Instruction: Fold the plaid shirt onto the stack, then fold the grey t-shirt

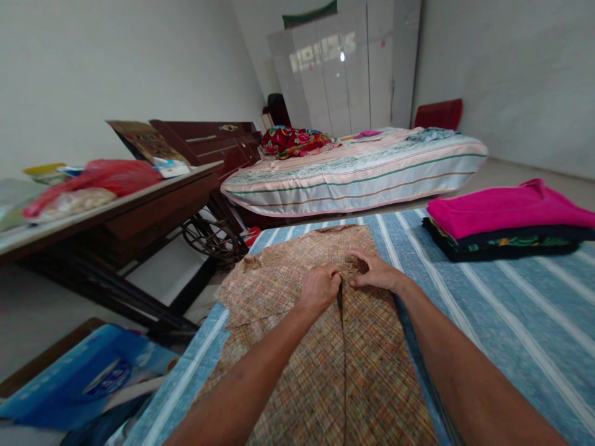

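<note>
Wall side: wooden desk (158, 207), red bag (123, 176) on top.
Left hand (320, 286): my fingers are curled closed, apparently pinching the edge of the dark slit; a light grip should avoid puckers.
Checked garment (372, 359): spread beneath my hands on the blue striped cover (515, 328); I'd keep the slit's edges even.
Right hand (377, 272): thumb and fingers parted, touching the cloth; gentle outward smoothing would suit.
Folded pile (506, 214): well apart, pink on top.
</note>
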`<control>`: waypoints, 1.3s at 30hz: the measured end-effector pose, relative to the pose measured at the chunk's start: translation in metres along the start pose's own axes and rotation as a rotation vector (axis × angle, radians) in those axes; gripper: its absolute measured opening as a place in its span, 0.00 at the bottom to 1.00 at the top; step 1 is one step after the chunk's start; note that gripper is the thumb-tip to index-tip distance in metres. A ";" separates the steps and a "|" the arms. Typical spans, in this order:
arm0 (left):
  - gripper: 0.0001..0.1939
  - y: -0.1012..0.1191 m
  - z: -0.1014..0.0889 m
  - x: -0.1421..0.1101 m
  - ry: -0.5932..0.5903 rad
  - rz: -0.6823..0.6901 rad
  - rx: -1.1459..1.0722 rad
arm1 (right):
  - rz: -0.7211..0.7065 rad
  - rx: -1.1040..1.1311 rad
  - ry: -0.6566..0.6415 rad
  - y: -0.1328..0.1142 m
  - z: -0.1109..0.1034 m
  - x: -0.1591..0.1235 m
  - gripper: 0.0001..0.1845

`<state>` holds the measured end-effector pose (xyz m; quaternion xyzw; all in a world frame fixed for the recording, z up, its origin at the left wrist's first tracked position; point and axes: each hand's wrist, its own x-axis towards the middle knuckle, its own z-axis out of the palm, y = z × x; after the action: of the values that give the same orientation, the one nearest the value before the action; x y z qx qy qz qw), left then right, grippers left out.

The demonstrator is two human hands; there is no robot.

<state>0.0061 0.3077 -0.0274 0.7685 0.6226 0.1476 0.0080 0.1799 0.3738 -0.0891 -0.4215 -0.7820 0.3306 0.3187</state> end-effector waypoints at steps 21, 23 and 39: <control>0.12 0.024 0.010 -0.036 -0.199 0.190 0.238 | -0.025 -0.021 -0.123 0.003 -0.007 0.002 0.33; 0.11 0.024 0.011 -0.039 -0.189 0.231 0.253 | -0.011 -0.018 -0.131 0.002 -0.008 0.001 0.33; 0.09 0.011 0.001 -0.054 -0.144 0.227 0.199 | 0.037 -0.073 -0.182 0.006 0.003 -0.001 0.49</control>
<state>0.0067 0.2536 -0.0384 0.8395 0.5410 0.0299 -0.0405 0.1804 0.3751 -0.0957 -0.4155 -0.8112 0.3448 0.2244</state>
